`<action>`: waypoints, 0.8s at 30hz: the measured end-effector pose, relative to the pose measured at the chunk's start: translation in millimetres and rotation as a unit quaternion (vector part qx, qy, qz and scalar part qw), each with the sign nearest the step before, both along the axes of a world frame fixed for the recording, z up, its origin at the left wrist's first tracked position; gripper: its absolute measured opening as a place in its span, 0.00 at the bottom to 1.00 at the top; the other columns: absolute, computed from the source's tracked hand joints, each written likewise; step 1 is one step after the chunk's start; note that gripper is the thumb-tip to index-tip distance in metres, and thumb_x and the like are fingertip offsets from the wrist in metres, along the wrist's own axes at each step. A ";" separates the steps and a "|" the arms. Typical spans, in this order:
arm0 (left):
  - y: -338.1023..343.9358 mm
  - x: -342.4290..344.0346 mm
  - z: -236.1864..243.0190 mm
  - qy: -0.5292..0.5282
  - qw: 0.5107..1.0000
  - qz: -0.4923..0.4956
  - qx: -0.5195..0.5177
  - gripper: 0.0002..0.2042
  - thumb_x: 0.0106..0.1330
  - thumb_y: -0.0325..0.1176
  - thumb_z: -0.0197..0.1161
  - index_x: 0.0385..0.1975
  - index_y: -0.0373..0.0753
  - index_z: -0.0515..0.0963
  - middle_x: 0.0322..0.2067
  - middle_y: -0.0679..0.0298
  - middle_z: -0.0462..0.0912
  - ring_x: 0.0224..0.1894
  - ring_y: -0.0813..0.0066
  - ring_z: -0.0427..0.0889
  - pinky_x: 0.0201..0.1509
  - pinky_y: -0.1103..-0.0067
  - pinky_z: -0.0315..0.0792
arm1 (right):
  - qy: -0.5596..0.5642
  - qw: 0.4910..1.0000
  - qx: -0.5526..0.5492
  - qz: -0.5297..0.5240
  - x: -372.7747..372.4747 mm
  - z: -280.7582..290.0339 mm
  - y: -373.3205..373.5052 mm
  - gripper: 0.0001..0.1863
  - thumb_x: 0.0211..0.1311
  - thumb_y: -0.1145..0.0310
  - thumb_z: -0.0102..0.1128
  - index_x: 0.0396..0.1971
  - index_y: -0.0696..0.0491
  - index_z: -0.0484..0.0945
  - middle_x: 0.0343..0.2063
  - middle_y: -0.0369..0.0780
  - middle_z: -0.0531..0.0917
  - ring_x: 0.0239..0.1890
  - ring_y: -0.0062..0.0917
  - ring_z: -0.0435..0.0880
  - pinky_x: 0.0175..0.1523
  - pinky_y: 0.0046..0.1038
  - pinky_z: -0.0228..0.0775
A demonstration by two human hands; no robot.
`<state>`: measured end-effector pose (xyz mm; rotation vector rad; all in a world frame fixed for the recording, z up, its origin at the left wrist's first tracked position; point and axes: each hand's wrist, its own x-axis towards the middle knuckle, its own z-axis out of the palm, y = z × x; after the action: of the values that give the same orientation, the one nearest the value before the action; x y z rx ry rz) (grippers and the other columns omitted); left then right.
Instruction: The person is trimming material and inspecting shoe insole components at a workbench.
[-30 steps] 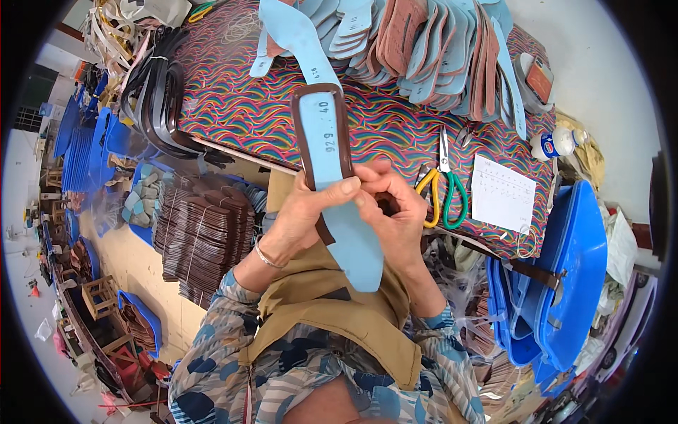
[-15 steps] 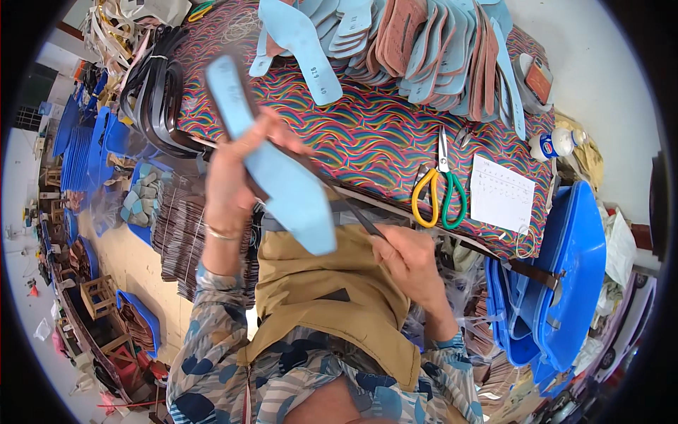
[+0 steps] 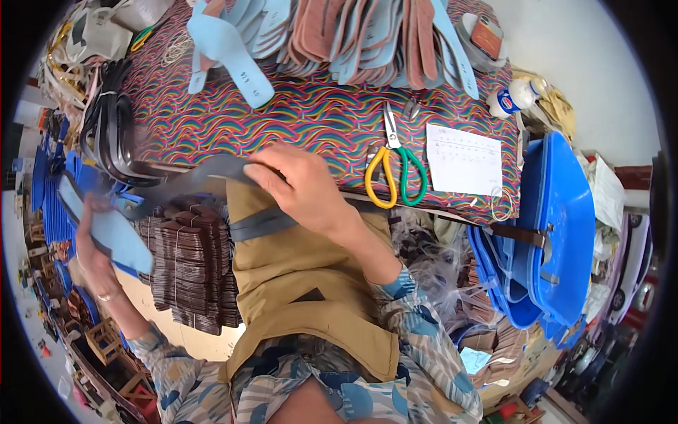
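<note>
Right fingers [image 3: 270, 182] pinch a dark strip [image 3: 227, 167], left fingers [image 3: 86, 220] an insole [image 3: 126, 239].

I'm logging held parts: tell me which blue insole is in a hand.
The blue insole in the left hand, held out to the person's left; the other blue insoles lie along the patterned table's far side, with no hand touching them.
</note>
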<state>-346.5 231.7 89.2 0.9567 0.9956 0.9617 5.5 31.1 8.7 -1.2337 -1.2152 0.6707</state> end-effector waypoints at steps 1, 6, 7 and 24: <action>-6.1 3.9 -23.4 -0.010 0.999 -0.033 0.000 0.05 0.72 0.31 0.55 0.37 0.36 0.71 0.31 0.68 0.71 0.37 0.74 0.71 0.50 0.77 0.67 | -0.242 0.951 0.060 -0.180 1.0 -11.0 2.6 0.06 0.59 0.69 0.63 0.32 0.56 0.80 0.30 0.41 0.82 0.32 0.31 0.81 0.35 0.29 0.73; -56.3 18.7 -87.1 -0.080 0.984 -0.079 -0.138 0.08 0.70 0.32 0.57 0.44 0.38 0.72 0.30 0.69 0.73 0.37 0.72 0.76 0.48 0.71 0.73 | -0.411 0.837 -0.107 -0.345 31.8 -34.4 -49.2 0.07 0.54 0.75 0.63 0.35 0.55 0.78 0.33 0.42 0.79 0.36 0.38 0.78 0.36 0.37 0.73; -71.2 38.8 -88.0 -0.107 0.977 -0.083 -0.162 0.08 0.69 0.32 0.56 0.44 0.38 0.72 0.30 0.69 0.73 0.37 0.71 0.76 0.50 0.68 0.73 | -0.415 0.827 -0.142 -0.351 43.7 -40.7 -60.7 0.07 0.54 0.76 0.61 0.35 0.56 0.78 0.32 0.43 0.78 0.36 0.38 0.78 0.36 0.38 0.72; -96.8 158.8 -106.0 -0.264 0.924 -0.077 -0.266 0.10 0.65 0.24 0.59 0.45 0.32 0.73 0.32 0.64 0.74 0.39 0.65 0.74 0.48 0.76 0.73 | -0.783 0.619 -0.050 -0.037 227.2 -56.5 -59.1 0.11 0.48 0.71 0.59 0.34 0.57 0.78 0.31 0.38 0.77 0.37 0.28 0.77 0.40 0.25 0.72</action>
<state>-187.8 135.0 -16.8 0.2837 0.6506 0.7021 232.7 -28.0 -47.8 -1.9707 -2.4716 -0.7606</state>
